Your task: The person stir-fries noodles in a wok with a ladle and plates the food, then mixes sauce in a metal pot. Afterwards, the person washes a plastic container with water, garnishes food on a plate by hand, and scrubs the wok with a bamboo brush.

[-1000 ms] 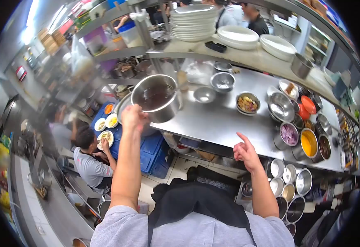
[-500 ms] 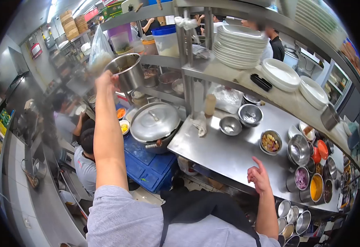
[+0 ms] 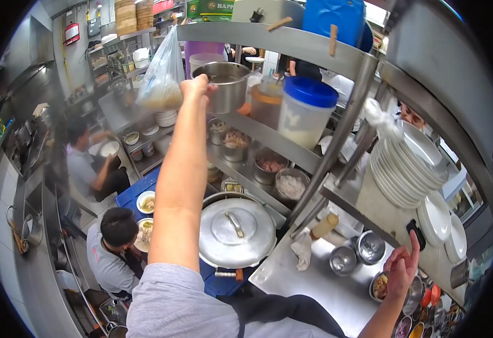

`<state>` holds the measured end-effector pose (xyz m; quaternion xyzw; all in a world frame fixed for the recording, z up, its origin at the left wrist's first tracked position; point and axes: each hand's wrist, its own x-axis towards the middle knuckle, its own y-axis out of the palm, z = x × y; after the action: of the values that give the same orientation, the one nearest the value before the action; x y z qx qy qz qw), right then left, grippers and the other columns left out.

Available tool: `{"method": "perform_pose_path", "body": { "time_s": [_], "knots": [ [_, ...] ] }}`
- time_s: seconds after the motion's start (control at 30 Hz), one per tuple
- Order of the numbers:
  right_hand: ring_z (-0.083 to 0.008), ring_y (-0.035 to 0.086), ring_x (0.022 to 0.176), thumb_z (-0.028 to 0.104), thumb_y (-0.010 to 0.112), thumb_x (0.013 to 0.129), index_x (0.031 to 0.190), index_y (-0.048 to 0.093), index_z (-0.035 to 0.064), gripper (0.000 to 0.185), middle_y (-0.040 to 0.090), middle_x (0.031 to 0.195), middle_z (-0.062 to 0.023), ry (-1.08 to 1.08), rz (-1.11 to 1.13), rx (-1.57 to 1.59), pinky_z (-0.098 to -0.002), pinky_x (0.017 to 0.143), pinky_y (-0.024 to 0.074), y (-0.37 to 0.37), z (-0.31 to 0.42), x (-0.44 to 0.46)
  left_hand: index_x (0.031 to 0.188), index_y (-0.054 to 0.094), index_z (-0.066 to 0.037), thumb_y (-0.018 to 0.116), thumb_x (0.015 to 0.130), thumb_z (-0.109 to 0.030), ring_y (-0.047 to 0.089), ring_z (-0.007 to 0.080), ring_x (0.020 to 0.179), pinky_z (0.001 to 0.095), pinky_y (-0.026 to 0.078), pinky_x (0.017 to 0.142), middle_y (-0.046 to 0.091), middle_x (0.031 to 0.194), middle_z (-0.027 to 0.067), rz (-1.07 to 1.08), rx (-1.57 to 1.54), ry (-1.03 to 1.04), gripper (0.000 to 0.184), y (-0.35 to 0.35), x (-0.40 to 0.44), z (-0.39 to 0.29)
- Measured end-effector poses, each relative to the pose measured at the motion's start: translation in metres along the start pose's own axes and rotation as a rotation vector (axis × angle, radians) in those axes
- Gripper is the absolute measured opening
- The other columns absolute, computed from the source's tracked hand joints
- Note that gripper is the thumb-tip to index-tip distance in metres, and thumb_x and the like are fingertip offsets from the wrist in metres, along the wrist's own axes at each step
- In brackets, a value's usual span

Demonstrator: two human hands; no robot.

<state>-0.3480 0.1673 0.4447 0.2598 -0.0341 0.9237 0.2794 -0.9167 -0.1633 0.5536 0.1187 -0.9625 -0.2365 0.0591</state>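
My left hand [image 3: 197, 90] is raised on an outstretched arm, closed on the rim of a round stainless steel pot [image 3: 228, 96]. The pot is upright at the upper shelf, beside a knotted clear plastic bag [image 3: 162, 84]; its contents are hard to make out. On the right, my right hand [image 3: 402, 266] holds nothing, its index finger stretched out and the others loosely curled. It hovers above the steel counter, near a metal bowl of chopped food [image 3: 379, 286]. Two empty-looking metal bowls [image 3: 343, 260] stand beyond it.
A large lidded pot [image 3: 238, 232] stands ahead, below a shelf with metal tubs of food [image 3: 270, 164]. A blue-lidded container [image 3: 308, 112] sits higher up. Stacked white plates [image 3: 404, 166] fill the right shelf. Two people sit at left, one close by [image 3: 114, 248] with bowls.
My view has turned to the left. My left hand still grips the pot at the shelf, now closer to the plastic bag's right side. My right hand has risen toward the plate shelf.
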Motion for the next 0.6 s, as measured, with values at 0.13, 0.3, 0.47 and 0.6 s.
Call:
{"method": "perform_pose_path", "body": {
  "time_s": [0.13, 0.3, 0.47, 0.6],
  "knots": [
    [-0.0073, 0.05, 0.065, 0.03, 0.07, 0.087, 0.147, 0.024, 0.0014, 0.081, 0.052, 0.077, -0.0026, -0.044, -0.052, -0.12, -0.0195, 0.053, 0.045, 0.021, -0.025, 0.039, 0.087, 0.054, 0.019, 0.056, 0.079, 0.001, 0.064, 0.0262, 0.051, 0.0342, 0.052, 0.041, 0.062, 0.071, 0.0211, 0.034, -0.014, -0.029, 0.02, 0.027, 0.027, 0.02],
    [-0.0073, 0.049, 0.065, 0.03, 0.069, 0.087, 0.146, 0.027, 0.0008, 0.078, 0.052, 0.076, -0.0017, -0.064, -0.049, -0.214, -0.0195, 0.056, 0.0428, 0.028, -0.047, 0.071, 0.09, 0.053, 0.021, 0.055, 0.08, 0.002, 0.065, 0.0278, 0.051, 0.0339, 0.052, 0.041, 0.062, 0.072, 0.0228, 0.025, -0.068, -0.01, 0.021, 0.051, 0.051, 0.034],
    [-0.0067, 0.048, 0.063, 0.029, 0.067, 0.087, 0.145, 0.03, 0.0014, 0.074, 0.051, 0.073, -0.0006, -0.05, -0.115, -0.305, -0.0198, 0.053, 0.0409, 0.037, -0.058, 0.092, 0.089, 0.054, 0.021, 0.055, 0.08, -0.001, 0.067, 0.0263, 0.056, 0.0336, 0.051, 0.044, 0.063, 0.067, 0.0219, 0.079, 0.027, -0.008, 0.023, 0.074, 0.073, 0.041],
    [-0.0062, 0.047, 0.058, 0.023, 0.065, 0.087, 0.145, 0.032, 0.0034, 0.069, 0.051, 0.073, -0.0002, -0.007, -0.187, -0.326, -0.0197, 0.049, 0.0393, 0.035, -0.068, 0.103, 0.091, 0.055, 0.018, 0.055, 0.08, -0.002, 0.066, 0.026, 0.054, 0.034, 0.051, 0.048, 0.063, 0.066, 0.0205, 0.098, 0.025, -0.055, 0.022, 0.105, 0.099, 0.048]
  ]
}}
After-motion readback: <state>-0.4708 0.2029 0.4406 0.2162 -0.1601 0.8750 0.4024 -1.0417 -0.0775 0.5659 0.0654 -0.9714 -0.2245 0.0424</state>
